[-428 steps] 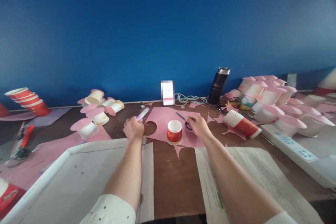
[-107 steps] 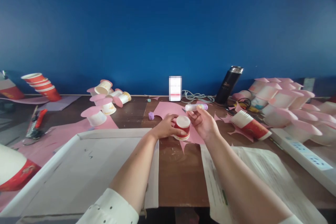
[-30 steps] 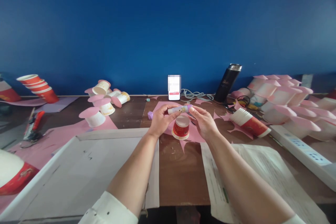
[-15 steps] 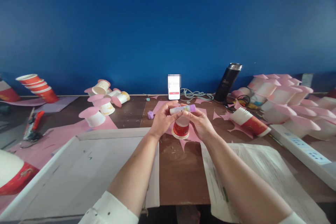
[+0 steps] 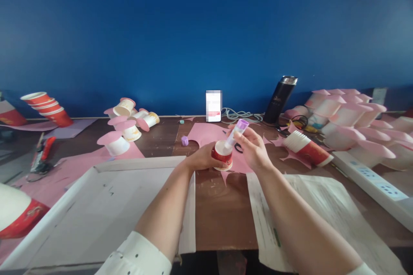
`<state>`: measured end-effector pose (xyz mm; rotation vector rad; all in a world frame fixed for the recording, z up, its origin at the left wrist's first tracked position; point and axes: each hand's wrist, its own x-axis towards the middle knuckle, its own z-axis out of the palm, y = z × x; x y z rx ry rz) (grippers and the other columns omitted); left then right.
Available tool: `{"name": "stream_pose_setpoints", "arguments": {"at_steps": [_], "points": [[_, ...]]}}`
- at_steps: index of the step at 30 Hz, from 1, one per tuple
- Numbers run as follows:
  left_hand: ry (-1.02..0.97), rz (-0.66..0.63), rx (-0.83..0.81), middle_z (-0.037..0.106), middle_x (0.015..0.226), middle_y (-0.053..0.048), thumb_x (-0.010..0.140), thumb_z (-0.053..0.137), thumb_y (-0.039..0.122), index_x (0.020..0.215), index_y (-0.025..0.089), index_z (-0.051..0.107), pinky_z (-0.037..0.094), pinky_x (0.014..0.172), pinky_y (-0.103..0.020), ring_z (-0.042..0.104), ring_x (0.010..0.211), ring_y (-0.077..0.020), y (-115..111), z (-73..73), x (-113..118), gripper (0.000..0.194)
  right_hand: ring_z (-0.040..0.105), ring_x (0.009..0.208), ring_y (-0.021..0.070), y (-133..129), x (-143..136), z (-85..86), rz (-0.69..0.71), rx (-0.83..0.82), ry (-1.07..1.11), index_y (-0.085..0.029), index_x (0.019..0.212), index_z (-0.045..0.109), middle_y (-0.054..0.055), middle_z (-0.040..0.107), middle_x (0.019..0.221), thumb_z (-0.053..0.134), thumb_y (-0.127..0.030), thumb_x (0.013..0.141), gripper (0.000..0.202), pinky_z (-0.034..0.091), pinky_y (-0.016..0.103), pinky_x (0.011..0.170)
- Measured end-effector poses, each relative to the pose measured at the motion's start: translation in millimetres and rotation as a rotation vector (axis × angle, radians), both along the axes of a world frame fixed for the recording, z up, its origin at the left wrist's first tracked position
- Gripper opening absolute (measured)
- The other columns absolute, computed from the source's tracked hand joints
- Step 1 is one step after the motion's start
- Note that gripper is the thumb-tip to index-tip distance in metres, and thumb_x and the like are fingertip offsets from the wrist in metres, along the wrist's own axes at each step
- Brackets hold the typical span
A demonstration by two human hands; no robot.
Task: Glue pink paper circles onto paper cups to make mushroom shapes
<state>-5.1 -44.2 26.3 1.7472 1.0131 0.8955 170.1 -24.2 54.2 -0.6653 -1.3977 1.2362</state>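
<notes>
A red paper cup [image 5: 222,151] stands upside down on the table, its white base facing up. My left hand [image 5: 204,157] is wrapped round the cup's left side. In my right hand [image 5: 253,148] is a glue stick [image 5: 237,132] with a purple end, held at a tilt. Its lower tip is at the cup's base; whether it touches I cannot make out. Beneath the cup lies a cut sheet of pink paper [image 5: 206,132], with the dark handle of scissors [image 5: 238,148] partly hidden by my right hand. The small purple cap [image 5: 184,141] sits to the left.
A lit phone [image 5: 213,106] leans at the wall beside a coiled cable [image 5: 241,115]. A black flask [image 5: 280,101] and nested cups [image 5: 306,150] are on the right, near a power strip [image 5: 371,184]. Pink-topped cups [image 5: 116,144] stand left, behind a white tray [image 5: 93,167].
My left hand has gone from the glue stick down to the cup. My right hand has turned the glue stick from level to steeply tilted, one end at the cup's base.
</notes>
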Motion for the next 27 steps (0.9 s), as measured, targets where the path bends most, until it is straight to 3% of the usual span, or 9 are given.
{"name": "stream_pose_setpoints", "arguments": {"at_steps": [4,8,16,27], "points": [[0.047,-0.018,-0.002,0.066,0.089,-0.005,0.062,0.076,0.032,0.099,0.016,0.061,0.048,0.07,-0.031,0.061,0.08,-0.0194,-2,6.4,2,0.042,0.063,0.086,0.0219,-6,-2,1.5,0.105,0.028,-0.043,-0.026,0.099,0.07,0.003,0.07,0.091,0.071,-0.044,0.074,0.032,0.047,0.036,0.081],[0.056,-0.042,0.014,0.066,0.086,-0.003,0.064,0.072,0.028,0.095,0.018,0.062,0.048,0.066,-0.03,0.061,0.076,-0.0186,-4,8.5,3,0.034,0.063,0.093,0.0235,-7,-3,-1.2,0.129,0.061,-0.104,-0.026,0.101,0.071,0.004,0.07,0.102,0.071,-0.043,0.074,0.031,0.047,0.037,0.084],[0.114,-0.017,0.058,0.066,0.08,-0.002,0.062,0.073,0.03,0.087,0.018,0.064,0.048,0.062,-0.029,0.063,0.074,-0.02,1,4.8,2,0.029,0.061,0.101,0.0258,-5,-6,-7.3,0.103,0.103,-0.221,-0.027,0.107,0.07,0.003,0.069,0.104,0.071,-0.045,0.073,0.038,0.047,0.039,0.088],[0.157,0.019,0.039,0.069,0.088,-0.003,0.062,0.075,0.035,0.094,0.018,0.064,0.05,0.067,-0.031,0.064,0.08,-0.022,3,0.8,0,0.038,0.062,0.099,0.0252,-2,-13,-10.2,0.016,0.107,-0.212,-0.027,0.098,0.072,0.002,0.07,0.103,0.071,-0.043,0.073,0.029,0.046,0.039,0.089]]}}
